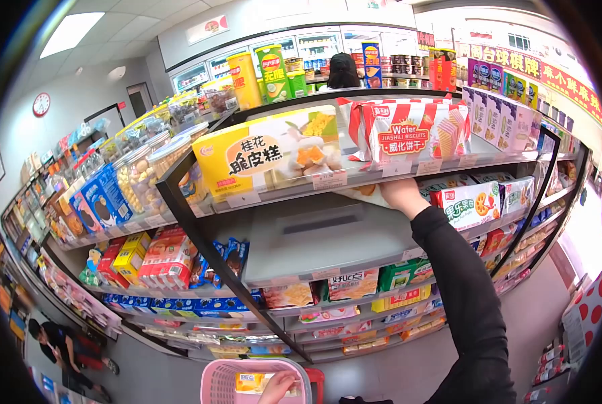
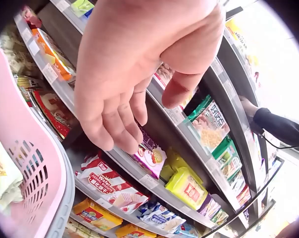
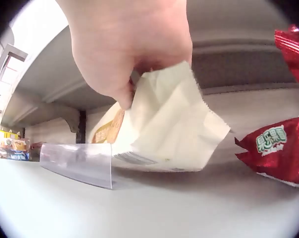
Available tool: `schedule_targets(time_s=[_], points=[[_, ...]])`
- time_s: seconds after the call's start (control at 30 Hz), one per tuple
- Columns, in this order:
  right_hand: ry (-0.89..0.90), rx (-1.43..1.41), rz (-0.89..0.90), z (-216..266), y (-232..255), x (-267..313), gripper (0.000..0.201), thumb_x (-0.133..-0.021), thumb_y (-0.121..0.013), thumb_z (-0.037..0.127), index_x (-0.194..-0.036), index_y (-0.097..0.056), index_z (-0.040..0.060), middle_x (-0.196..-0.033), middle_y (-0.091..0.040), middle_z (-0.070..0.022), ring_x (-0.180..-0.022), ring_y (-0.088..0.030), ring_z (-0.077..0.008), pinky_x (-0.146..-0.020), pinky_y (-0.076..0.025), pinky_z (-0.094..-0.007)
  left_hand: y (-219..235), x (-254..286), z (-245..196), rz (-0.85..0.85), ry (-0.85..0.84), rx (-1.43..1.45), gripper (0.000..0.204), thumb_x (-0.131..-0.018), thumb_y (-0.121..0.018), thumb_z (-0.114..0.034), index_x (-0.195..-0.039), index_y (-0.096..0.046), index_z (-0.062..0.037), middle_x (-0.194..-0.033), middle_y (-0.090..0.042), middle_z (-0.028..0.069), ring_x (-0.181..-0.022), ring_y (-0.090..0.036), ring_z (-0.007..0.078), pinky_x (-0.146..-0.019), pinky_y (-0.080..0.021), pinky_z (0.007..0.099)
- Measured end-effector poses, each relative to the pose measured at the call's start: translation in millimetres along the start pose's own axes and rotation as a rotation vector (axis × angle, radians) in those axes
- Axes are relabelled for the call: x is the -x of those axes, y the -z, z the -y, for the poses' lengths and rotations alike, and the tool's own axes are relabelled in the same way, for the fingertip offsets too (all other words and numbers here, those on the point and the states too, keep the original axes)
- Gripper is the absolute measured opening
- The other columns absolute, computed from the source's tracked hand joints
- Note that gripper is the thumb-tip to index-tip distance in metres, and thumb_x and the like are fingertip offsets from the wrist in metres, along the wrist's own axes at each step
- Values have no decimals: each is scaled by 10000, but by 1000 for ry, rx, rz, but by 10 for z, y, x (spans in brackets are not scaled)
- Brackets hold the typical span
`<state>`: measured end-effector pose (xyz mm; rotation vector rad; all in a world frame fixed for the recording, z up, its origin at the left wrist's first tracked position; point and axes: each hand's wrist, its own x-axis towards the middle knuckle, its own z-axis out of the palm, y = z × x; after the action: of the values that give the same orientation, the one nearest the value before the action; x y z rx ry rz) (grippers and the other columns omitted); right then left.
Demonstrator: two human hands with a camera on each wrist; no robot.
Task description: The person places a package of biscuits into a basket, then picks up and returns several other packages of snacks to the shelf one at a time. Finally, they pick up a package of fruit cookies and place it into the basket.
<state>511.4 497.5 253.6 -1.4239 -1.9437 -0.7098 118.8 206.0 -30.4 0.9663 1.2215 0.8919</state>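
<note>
Under the top shelf board, my right hand [image 1: 403,194] grips a cream-coloured biscuit packet [image 3: 171,121] by its upper side, thumb on the near face. The packet's crimped end faces the camera in the right wrist view, and its lower edge is close over the grey shelf [image 3: 199,203]. A clear plastic label holder [image 3: 77,161] stands in front of it. My left hand [image 2: 134,64] holds nothing, its fingers loosely bent. In the head view it overlaps the pink basket [image 1: 215,377], where a yellow-and-white packet [image 1: 250,382] lies.
Red fruit-biscuit packs [image 1: 466,202] sit right of my right hand. Above are a yellow cake box [image 1: 267,148] and a red-striped wafer pack [image 1: 409,131]. A black shelf post [image 1: 213,236] slants down on the left. A person [image 1: 69,353] sits at lower left.
</note>
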Motion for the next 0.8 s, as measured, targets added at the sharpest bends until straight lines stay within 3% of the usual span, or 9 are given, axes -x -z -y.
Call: schedule_targets(time_s=[0.1, 0.17, 0.2, 0.23, 0.3, 0.43, 0.6, 0.8], points=[[-98, 9, 22, -36, 113, 50, 226, -794, -511, 179, -971, -561, 47, -967, -555, -190, -899, -525, -357, -760, -427, -430, 15, -51, 10, 40, 60, -27, 279, -846, -534, -164, -1066, -503, 6, -946, -575, 96, -816, -567, 162, -698, -477, 286], [-126, -36, 28, -1, 199, 99, 218, -794, -518, 168, -961, -566, 35, -939, -564, -189, -862, -536, -364, -735, -438, -431, 8, -72, -51, 157, 114, -15, 284, -847, -510, -175, -1081, -518, -13, -1024, -557, 70, -922, -544, 164, -792, -447, 280], [-7, -22, -114, -35, 164, 136, 175, -781, -509, 155, -873, -599, 37, -840, -589, -163, -742, -570, -343, -642, -465, -415, -89, -53, -183, 128, 128, -41, 288, -861, -481, -122, -1096, -504, 42, -1008, -571, 84, -917, -563, 146, -798, -451, 253], [-49, -102, -48, 21, 265, 177, 164, -783, -503, 138, -888, -590, 46, -826, -584, -168, -731, -568, -343, -623, -459, -419, -134, -46, -285, 132, 126, -64, 285, -863, -488, -138, -1091, -509, 31, -995, -571, 73, -918, -557, 141, -796, -451, 261], [-21, -217, -60, 114, 408, 237, 144, -792, -489, 134, -874, -572, 49, -840, -570, -178, -737, -559, -350, -615, -450, -431, -204, -31, -479, 128, 101, -88, 294, -871, -486, -153, -1108, -501, 20, -984, -573, 68, -918, -553, 135, -798, -448, 258], [-47, -168, 25, 312, 653, 391, 103, -803, -492, 134, -842, -495, 39, -846, -509, -154, -708, -531, -362, -595, -425, -436, -166, -126, -676, 269, -30, 15, 326, -896, -461, -202, -1145, -463, 10, -1030, -572, 96, -887, -554, 141, -782, -441, 263], [-13, -110, -18, 490, 851, 592, 91, -810, -490, 108, -831, -471, 22, -951, -509, -107, -713, -542, -334, -597, -434, -405, -228, -77, -1051, 370, -86, -30, 355, -900, -451, -267, -1161, -453, -27, -1051, -567, 85, -922, -558, 138, -751, -440, 252], [7, -28, -38, 955, 1363, 862, 73, -798, -504, 82, -808, -473, 16, -1034, -519, -98, -722, -556, -316, -601, -453, -372, -144, 44, -1136, 521, -67, -20, 394, -898, -451, -310, -1188, -438, -43, -1074, -566, 81, -946, -559, 135, -750, -419, 234]])
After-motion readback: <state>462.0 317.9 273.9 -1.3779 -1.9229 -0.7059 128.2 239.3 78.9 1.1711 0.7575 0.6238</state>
